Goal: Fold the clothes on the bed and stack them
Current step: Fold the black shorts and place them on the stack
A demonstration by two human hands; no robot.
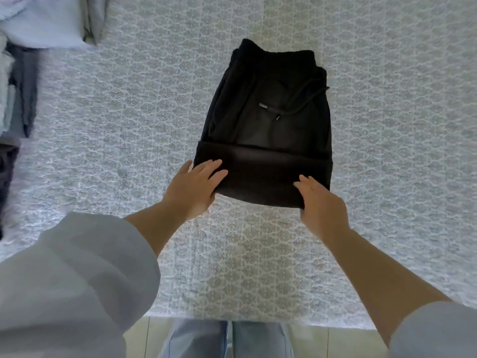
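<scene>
Black drawstring trousers (268,120) lie partly folded on the patterned bed cover (129,120), waistband at the far end, the near part doubled over into a band. My left hand (192,188) holds the near left corner of that folded band, fingers on top and thumb hidden beneath the cloth. At the near right edge my right hand (322,202) grips the same fold, fingers on top. A stack of folded clothes (15,96) in pale blue, white and grey sits at the left edge of the bed.
A pale blue and grey garment (51,19) lies at the far left corner. Dark cloth (6,174) shows at the left edge. The bed's near edge (232,319) runs in front of my legs, with tiled floor below.
</scene>
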